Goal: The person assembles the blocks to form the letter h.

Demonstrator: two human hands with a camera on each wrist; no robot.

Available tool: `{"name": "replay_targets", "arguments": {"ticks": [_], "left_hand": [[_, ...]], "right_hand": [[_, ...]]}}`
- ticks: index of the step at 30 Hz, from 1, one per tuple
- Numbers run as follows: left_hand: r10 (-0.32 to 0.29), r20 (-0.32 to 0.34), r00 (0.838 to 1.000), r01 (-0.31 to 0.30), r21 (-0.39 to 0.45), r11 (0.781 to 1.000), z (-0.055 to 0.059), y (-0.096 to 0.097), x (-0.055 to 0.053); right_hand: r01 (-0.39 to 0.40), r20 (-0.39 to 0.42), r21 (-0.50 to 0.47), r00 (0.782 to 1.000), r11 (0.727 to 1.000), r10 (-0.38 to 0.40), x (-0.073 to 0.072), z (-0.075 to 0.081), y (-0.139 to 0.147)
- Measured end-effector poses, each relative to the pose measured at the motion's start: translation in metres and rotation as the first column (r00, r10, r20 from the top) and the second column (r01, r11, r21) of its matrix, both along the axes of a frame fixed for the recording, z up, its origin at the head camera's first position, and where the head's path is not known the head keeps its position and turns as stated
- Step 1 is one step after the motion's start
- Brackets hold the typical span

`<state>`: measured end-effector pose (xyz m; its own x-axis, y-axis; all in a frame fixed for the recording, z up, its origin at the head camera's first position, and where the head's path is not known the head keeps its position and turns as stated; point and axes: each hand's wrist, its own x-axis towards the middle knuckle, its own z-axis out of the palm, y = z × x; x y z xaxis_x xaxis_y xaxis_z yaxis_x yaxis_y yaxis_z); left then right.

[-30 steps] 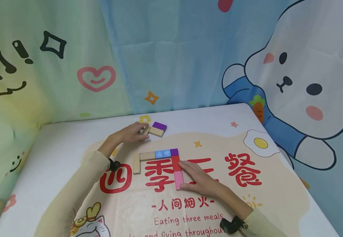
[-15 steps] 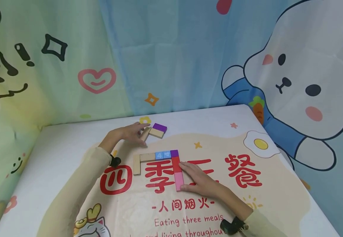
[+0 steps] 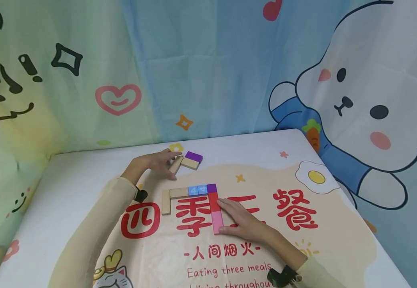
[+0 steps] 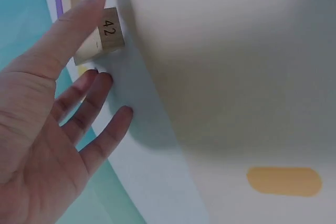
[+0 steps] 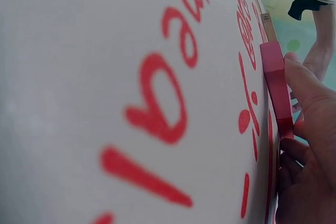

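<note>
My left hand (image 3: 152,163) is spread around a plain wooden block (image 3: 176,165) at the back, thumb at its near end and index finger by its far end. In the left wrist view the thumb overlaps this block, marked "42" (image 4: 112,31); whether it touches cannot be told. The other fingers hang loose below. My right hand (image 3: 246,222) lies with fairly straight fingers against the right side of a red block (image 3: 214,201) and a pink block (image 3: 217,223). These continue a bent row with a purple block (image 3: 212,188), blue blocks (image 3: 198,190) marked "4", and plain wooden blocks (image 3: 178,193).
A purple block (image 3: 194,156) and a plain wooden block (image 3: 190,163) lie side by side, touching or nearly touching the block by the left hand. Printed cloth (image 3: 266,156) covers the table; a patterned curtain (image 3: 215,80) hangs behind.
My left thumb has moved towards me, away from the index finger, uncovering more of the wooden block. The right hand and the row keep their places; the view has tipped slightly.
</note>
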<state>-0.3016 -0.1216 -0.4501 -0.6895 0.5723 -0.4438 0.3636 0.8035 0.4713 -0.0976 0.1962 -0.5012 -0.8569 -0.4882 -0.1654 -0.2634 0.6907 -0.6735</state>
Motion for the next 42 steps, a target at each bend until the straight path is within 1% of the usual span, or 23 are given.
{"name": "replay_targets", "arguments": {"ticks": [2,3,5,7,8,10,11,13,15,17,21,24,28,34,36,38,42], "left_hand": [[0.014,-0.004,1.000,-0.014,0.007,1.000,0.001,0.002,0.000],[0.017,-0.022,1.000,-0.017,0.004,1.000,0.001,0.004,-0.001],[0.032,-0.072,0.997,-0.032,-0.001,0.999,0.000,0.009,-0.001],[0.048,-0.138,0.989,-0.050,-0.011,0.999,-0.002,0.015,-0.001],[0.057,-0.181,0.982,-0.063,-0.025,0.998,-0.002,0.019,-0.001],[0.098,-0.263,0.960,-0.117,-0.056,0.992,-0.004,0.028,0.001],[0.125,-0.290,0.949,-0.150,-0.066,0.986,-0.004,0.032,0.001],[0.178,-0.336,0.925,-0.218,-0.086,0.972,-0.004,0.043,0.003],[0.227,-0.365,0.903,-0.277,-0.092,0.956,-0.004,0.053,0.005],[0.258,-0.378,0.889,-0.313,-0.091,0.945,-0.003,0.063,0.007],[0.264,-0.424,0.866,-0.338,-0.108,0.935,-0.005,0.078,0.011],[0.245,-0.467,0.850,-0.344,-0.138,0.929,-0.009,0.085,0.011],[0.236,-0.508,0.829,-0.355,-0.150,0.923,-0.016,0.093,0.009],[0.266,-0.532,0.804,-0.377,-0.110,0.920,-0.023,0.099,0.009],[0.272,-0.537,0.798,-0.377,-0.093,0.922,-0.024,0.100,0.010],[0.277,-0.533,0.799,-0.374,-0.080,0.924,-0.024,0.100,0.010],[0.277,-0.509,0.815,-0.360,-0.070,0.930,-0.023,0.099,0.009]], "right_hand": [[0.001,0.000,0.000,1.000,1.000,-0.001,0.000,0.000,0.000],[0.002,0.000,0.000,1.000,1.000,-0.002,0.000,0.000,0.000],[0.002,-0.001,0.000,1.000,1.000,-0.002,0.000,0.000,0.000],[0.002,-0.001,0.001,1.000,1.000,-0.002,0.000,0.000,0.000],[0.002,0.000,0.000,1.000,1.000,-0.002,0.000,0.000,0.000],[-0.001,-0.003,0.002,1.000,1.000,0.001,0.001,0.000,0.000],[-0.001,-0.002,0.002,1.000,1.000,0.001,0.001,0.000,0.000],[-0.001,-0.005,0.002,1.000,1.000,0.001,0.001,0.000,0.000],[-0.001,-0.005,0.001,1.000,1.000,0.001,0.001,0.000,0.000],[-0.001,-0.006,-0.001,1.000,1.000,0.001,0.001,0.000,0.000],[-0.003,-0.003,-0.006,1.000,1.000,0.003,0.001,0.001,0.000],[0.000,-0.003,-0.006,1.000,1.000,0.000,0.001,0.000,0.000],[0.004,-0.012,-0.003,1.000,1.000,-0.004,0.002,0.000,0.001],[0.006,-0.009,0.003,1.000,1.000,-0.006,0.002,0.000,0.001],[0.004,-0.007,0.000,1.000,1.000,-0.004,0.002,0.000,0.001],[0.000,-0.008,-0.002,1.000,1.000,0.000,0.001,0.000,0.001],[-0.006,-0.012,0.002,1.000,1.000,0.006,0.001,-0.001,-0.001]]}}
